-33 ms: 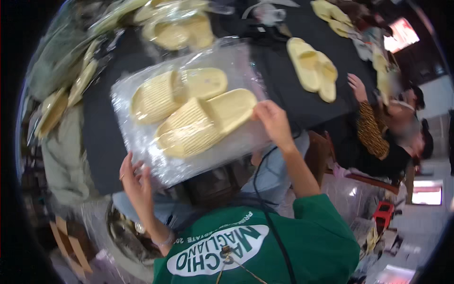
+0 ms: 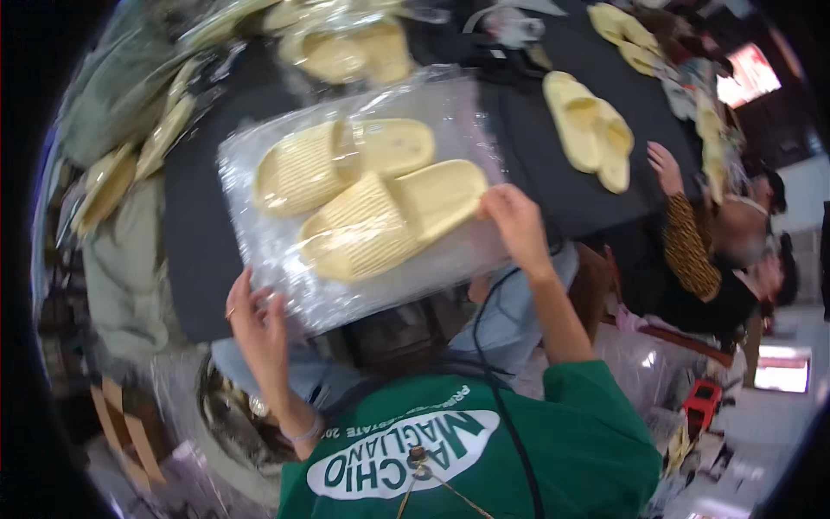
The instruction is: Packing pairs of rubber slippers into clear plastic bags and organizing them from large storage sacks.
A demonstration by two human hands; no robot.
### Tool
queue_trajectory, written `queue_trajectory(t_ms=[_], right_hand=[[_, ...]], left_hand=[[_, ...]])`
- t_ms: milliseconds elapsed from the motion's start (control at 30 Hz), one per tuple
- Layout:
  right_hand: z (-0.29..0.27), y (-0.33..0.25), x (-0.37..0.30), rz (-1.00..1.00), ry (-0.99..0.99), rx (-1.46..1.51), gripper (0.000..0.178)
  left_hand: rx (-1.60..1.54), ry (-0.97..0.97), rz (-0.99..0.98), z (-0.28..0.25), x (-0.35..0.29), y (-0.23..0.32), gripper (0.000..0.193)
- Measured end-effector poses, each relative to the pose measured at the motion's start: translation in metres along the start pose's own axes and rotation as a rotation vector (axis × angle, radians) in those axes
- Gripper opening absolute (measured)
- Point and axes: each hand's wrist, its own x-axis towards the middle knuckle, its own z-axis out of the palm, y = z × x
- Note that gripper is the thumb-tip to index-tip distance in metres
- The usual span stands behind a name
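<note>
A pair of pale yellow ribbed slippers (image 2: 359, 227) lies in a clear plastic bag (image 2: 450, 104) on the dark table. Shine from the film shows over their straps. The two slippers lie side by side, slanted, toes to the left. My right hand (image 2: 519, 232) is closed at the heel of the nearer slipper, thumb and fingers pinching there; whether film lies between cannot be told. At the bag's near left corner is my left hand (image 2: 259, 333), its fingers apart and slightly bent, next to the film's edge.
Another pair of yellow slippers (image 2: 588, 130) lies uncovered on the right of the table (image 2: 194, 259). More bagged slippers (image 2: 346, 52) sit at the far side. A co-worker's hand (image 2: 666, 169) rests near the right edge. Grey-green cloth (image 2: 130, 268) hangs at the left.
The whole view has shifted slightly to the right. Both hands keep about the same places at the bag and slippers. The co-worker's head has turned a little.
</note>
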Motion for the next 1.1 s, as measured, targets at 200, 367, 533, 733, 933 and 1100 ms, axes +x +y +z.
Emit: queue_trajectory(t_ms=[200,367,533,733,933,1100], right_hand=[[0.001,0.012,-0.002,0.015,0.059,0.045,0.018],[0.000,0.016,-0.004,0.062,0.063,0.145,0.017],[-0.009,0.019,-0.008,-0.014,0.095,0.232,0.015],[-0.028,-0.005,0.001,-0.017,0.110,0.569,0.017],[-0.044,-0.013,0.039,-0.037,-0.504,0.137,0.021],[0.003,-0.040,0.085,-0.783,-0.581,-0.697,0.052]], left_hand=[[-0.493,0.073,0.001,-0.002,-0.015,0.020,0.045],[-0.446,0.132,-0.069,-0.004,-0.024,0.011,0.025],[0.033,0.150,0.018,0.000,-0.027,0.022,0.028],[0.283,0.211,0.402,0.012,0.001,0.053,0.038],[0.509,-0.070,0.358,0.042,0.026,0.017,0.056],[0.622,-0.088,0.310,0.050,0.024,0.007,0.069]])
